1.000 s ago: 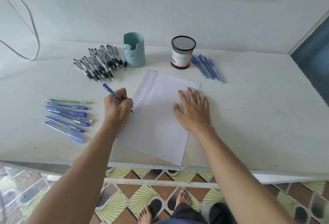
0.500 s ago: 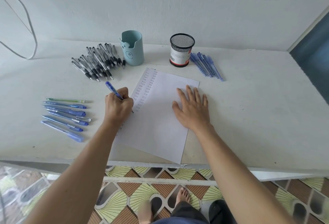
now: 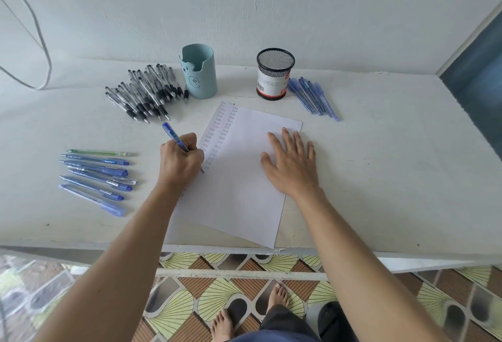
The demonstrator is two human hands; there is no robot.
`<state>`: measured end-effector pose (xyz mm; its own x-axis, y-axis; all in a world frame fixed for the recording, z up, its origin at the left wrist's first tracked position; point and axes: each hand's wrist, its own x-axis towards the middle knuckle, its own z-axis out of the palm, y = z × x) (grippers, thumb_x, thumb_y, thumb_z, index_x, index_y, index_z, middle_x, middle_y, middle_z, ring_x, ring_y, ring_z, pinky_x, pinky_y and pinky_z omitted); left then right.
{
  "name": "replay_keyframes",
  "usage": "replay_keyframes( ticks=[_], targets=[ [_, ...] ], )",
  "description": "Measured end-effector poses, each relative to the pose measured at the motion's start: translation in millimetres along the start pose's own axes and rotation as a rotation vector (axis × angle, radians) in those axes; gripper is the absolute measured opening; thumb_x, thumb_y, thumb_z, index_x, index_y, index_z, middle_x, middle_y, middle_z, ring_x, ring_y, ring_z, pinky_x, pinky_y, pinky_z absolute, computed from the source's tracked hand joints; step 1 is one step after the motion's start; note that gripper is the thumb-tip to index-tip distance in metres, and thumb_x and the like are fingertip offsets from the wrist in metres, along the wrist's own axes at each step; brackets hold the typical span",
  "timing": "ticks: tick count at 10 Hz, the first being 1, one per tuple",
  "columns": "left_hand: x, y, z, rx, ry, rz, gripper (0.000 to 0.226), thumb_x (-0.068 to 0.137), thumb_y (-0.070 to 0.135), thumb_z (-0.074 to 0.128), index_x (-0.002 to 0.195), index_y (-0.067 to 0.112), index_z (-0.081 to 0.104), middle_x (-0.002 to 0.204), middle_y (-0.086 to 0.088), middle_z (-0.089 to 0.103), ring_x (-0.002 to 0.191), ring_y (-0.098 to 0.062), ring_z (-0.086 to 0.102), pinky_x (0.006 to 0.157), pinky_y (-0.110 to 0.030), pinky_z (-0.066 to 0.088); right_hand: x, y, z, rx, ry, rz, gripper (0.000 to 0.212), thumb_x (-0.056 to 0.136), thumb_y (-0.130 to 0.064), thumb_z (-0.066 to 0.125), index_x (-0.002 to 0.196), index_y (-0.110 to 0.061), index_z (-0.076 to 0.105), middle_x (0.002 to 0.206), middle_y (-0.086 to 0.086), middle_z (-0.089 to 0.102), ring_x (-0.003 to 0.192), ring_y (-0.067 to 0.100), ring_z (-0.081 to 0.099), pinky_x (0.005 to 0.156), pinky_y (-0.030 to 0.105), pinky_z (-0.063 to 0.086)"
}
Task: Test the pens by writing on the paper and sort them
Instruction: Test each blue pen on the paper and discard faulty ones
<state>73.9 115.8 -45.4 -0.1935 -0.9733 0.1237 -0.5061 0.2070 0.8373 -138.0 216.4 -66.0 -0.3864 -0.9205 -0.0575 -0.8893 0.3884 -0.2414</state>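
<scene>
A white sheet of paper (image 3: pixel 239 186) lies on the table, with two columns of small written words down its left side. My left hand (image 3: pixel 180 162) grips a blue pen (image 3: pixel 173 136), its tip down at the paper's left edge. My right hand (image 3: pixel 292 165) lies flat on the paper with fingers spread. A row of several blue pens and one green pen (image 3: pixel 97 175) lies left of my left hand. A heap of several black-and-clear pens (image 3: pixel 144 94) lies at the back left. Several blue pens (image 3: pixel 312 98) lie at the back right.
A light blue holder (image 3: pixel 199 71) stands behind the paper, next to the black pens. A black mesh cup (image 3: pixel 274 74) stands to its right. The white table (image 3: pixel 380 178) ends at a front edge near me; tiled floor and my feet show below. A cable hangs on the wall at left.
The view shifted slightly. My left hand with the blue pen stays at the paper's left edge, moving only a little. My right hand remains flat on the paper.
</scene>
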Motion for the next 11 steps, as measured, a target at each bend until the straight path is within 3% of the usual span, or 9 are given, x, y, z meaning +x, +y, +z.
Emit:
replay_keyframes(
  ticks=[3,4,5,6,7,8,9,10,11],
  targets=[
    [2,-9,3,0.012,-0.011,0.056,0.031,0.060,-0.003,0.053,0.054,0.015,0.029,0.052,0.007,0.025,0.058,-0.017,0.021,0.048,-0.031,0.019,1,0,0,-0.001,0.004,0.000,0.061,0.101,-0.052,0.027,0.158,-0.035,0.013,0.168,0.002,0.003,0.154,0.024,-0.004,0.122,0.052,-0.005],
    [5,-10,3,0.017,0.006,0.052,0.032,0.063,-0.008,0.055,0.057,0.010,0.029,0.055,-0.002,0.030,0.058,-0.018,0.025,0.049,-0.032,0.021,1,0,0,-0.001,0.003,0.003,0.061,0.101,-0.052,0.027,0.158,-0.035,0.013,0.168,0.002,0.003,0.154,0.024,-0.004,0.122,0.052,-0.005],
    [9,-14,-2,-0.176,0.082,-0.064,0.019,0.060,-0.003,0.055,0.058,0.010,0.040,0.055,-0.007,0.039,0.055,-0.021,0.038,0.051,-0.031,0.030,0,0,1,0.003,0.006,0.006,0.061,0.100,-0.052,0.028,0.157,-0.035,0.014,0.168,0.001,0.004,0.154,0.024,-0.003,0.122,0.052,-0.004],
    [8,-14,-3,-0.462,0.102,-0.119,0.025,0.072,0.002,0.055,0.083,0.025,0.051,0.053,-0.002,0.040,0.047,-0.019,0.037,0.046,-0.028,0.030,1,0,1,0.010,0.005,0.004,0.060,0.100,-0.051,0.028,0.157,-0.036,0.015,0.168,0.001,0.004,0.154,0.024,-0.003,0.122,0.051,-0.004],
    [8,-13,-2,-0.491,0.068,-0.082,0.013,0.101,0.036,0.053,0.103,0.024,0.048,0.046,0.008,0.035,0.037,-0.014,0.030,0.044,-0.027,0.026,0,0,1,0.009,0.007,0.001,0.061,0.100,-0.052,0.028,0.157,-0.035,0.015,0.168,0.001,0.004,0.154,0.024,-0.003,0.122,0.051,-0.004],
    [9,-12,-4,-0.365,0.030,-0.054,0.033,0.102,0.050,0.049,0.100,0.021,0.065,0.040,0.001,0.047,0.034,-0.014,0.037,0.041,-0.024,0.032,1,1,1,0.007,0.007,0.002,0.061,0.100,-0.051,0.028,0.157,-0.035,0.014,0.168,0.001,0.004,0.154,0.024,-0.003,0.122,0.051,-0.004],
    [6,-11,-4,-0.310,0.030,-0.031,0.034,0.105,0.042,0.048,0.093,0.020,0.071,0.041,0.000,0.051,0.034,-0.012,0.040,0.040,-0.022,0.034,1,0,1,0.008,0.007,0.001,0.061,0.100,-0.051,0.028,0.157,-0.035,0.014,0.168,0.001,0.004,0.154,0.024,-0.003,0.122,0.052,-0.003],
    [5,-8,-3,-0.276,0.036,-0.020,0.030,0.102,0.040,0.056,0.087,0.017,0.069,0.043,0.001,0.051,0.036,-0.010,0.038,0.041,-0.020,0.033,0,1,0,0.010,0.008,0.000,0.061,0.100,-0.052,0.028,0.157,-0.035,0.014,0.168,0.001,0.004,0.154,0.024,-0.003,0.122,0.052,-0.004],
    [5,-3,-2,-0.342,0.039,-0.033,0.032,0.098,0.037,0.063,0.079,0.015,0.050,0.051,-0.001,0.042,0.041,-0.012,0.026,0.042,-0.023,0.022,0,1,0,0.011,0.006,0.002,0.061,0.100,-0.052,0.028,0.157,-0.036,0.014,0.168,0.001,0.004,0.154,0.024,-0.003,0.122,0.051,-0.004]
  ],
)
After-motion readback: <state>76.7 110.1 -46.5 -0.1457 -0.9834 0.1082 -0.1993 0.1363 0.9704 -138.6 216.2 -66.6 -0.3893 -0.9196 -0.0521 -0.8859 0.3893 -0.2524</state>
